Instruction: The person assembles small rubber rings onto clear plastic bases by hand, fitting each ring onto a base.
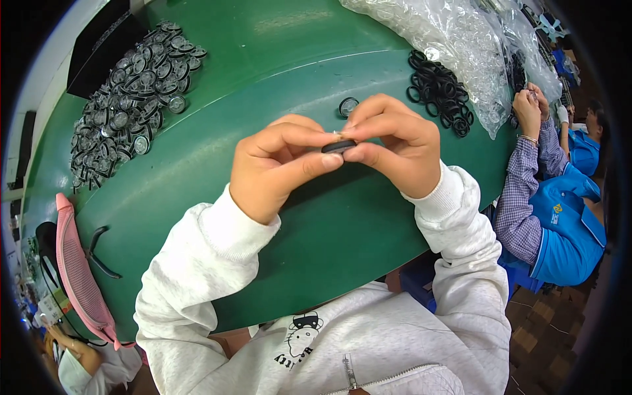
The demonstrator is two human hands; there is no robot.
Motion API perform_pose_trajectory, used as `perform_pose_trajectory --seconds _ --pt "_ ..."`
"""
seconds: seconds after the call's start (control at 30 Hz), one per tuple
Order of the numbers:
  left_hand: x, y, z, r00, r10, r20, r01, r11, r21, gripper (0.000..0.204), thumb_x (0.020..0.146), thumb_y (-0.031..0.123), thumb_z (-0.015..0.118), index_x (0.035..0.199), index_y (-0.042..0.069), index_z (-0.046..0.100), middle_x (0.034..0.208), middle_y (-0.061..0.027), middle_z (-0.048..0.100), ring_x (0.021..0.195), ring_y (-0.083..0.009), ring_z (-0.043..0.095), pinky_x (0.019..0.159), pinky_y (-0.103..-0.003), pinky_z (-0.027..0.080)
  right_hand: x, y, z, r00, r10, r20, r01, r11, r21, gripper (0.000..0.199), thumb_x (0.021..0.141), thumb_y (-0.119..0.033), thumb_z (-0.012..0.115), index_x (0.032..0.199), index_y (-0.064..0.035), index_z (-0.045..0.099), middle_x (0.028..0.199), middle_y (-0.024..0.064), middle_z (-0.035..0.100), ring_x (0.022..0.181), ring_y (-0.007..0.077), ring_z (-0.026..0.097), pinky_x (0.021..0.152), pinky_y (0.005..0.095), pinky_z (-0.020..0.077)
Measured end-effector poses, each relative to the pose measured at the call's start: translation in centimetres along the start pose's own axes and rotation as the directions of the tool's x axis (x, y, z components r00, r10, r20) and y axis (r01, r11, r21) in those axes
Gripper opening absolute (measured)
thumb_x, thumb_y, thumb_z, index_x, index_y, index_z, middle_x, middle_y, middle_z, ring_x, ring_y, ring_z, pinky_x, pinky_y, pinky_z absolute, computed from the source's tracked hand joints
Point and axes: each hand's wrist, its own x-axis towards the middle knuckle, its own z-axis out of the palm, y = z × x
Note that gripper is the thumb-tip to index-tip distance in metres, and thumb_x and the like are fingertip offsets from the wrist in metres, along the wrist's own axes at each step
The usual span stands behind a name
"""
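Green surface (217,158) is lying under me as I am pinching a small black disc (338,146) between left hand (276,164) and right hand (395,148), both closed on it, raised for seeing its rim, black rings (440,92) waiting beyond.

On your green table (276,79) you have a heap of round clear-faced caps (128,99) far left, a pile of black rubber rings (440,89) beside clear bags of transparent rings (454,39), one loose cap (348,106), and a pink pouch (78,273) at the near edge.
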Motion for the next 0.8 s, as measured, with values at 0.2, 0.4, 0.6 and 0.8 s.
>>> perform_pose_trajectory --seconds 0.2,0.4,0.6,0.8 --pt "-0.3 0.7 -0.2 0.997 0.055 -0.058 -0.025 0.906 0.423 0.021 0.071 -0.007 0.069 0.089 0.001 0.066 0.088 -0.0110 0.065 0.073 -0.0124 0.059 0.067 -0.020 0.049 0.0 -0.6 -0.2 0.994 0.108 -0.006 -0.108 0.991 -0.077 0.025 0.068 0.007 0.071 0.091 -0.0018 0.068 0.084 0.0087 0.060 0.067 0.0131 0.051 0.060 0.0205 0.0407" --pt "-0.7 1.1 0.4 0.990 -0.060 -0.127 0.080 0.984 0.161 0.019 0.073 -0.007 0.068 0.090 -0.001 0.064 0.085 -0.0112 0.066 0.073 -0.0144 0.062 0.071 -0.022 0.051 -0.2 -0.3 -0.2 0.998 0.011 0.057 -0.008 0.999 -0.041 0.029 0.066 0.008 0.071 0.093 -0.0007 0.068 0.083 0.0092 0.060 0.068 0.0140 0.050 0.060 0.0213 0.0402" --pt "-0.8 1.0 0.4 0.989 -0.118 -0.090 0.126 0.988 0.084 0.019 0.075 -0.006 0.067 0.093 -0.001 0.062 0.088 -0.0122 0.065 0.074 -0.0151 0.062 0.072 -0.022 0.051 -0.3 0.0 -0.2 0.994 -0.085 0.066 0.089 0.994 -0.067 0.034 0.065 0.009 0.071 0.098 -0.0005 0.067 0.080 0.0072 0.058 0.067 0.0139 0.050 0.060 0.0216 0.0406" --pt "-0.7 0.8 1.0 0.956 -0.281 -0.079 0.249 0.926 -0.283 0.020 0.077 -0.007 0.062 0.095 0.000 0.058 0.089 -0.0120 0.063 0.080 -0.0175 0.061 0.078 -0.025 0.050 -0.4 0.4 0.4 0.963 -0.269 -0.002 0.250 0.899 -0.360 0.034 0.066 0.002 0.074 0.098 -0.0067 0.069 0.077 0.0036 0.058 0.061 0.0107 0.049 0.053 0.0190 0.0404"
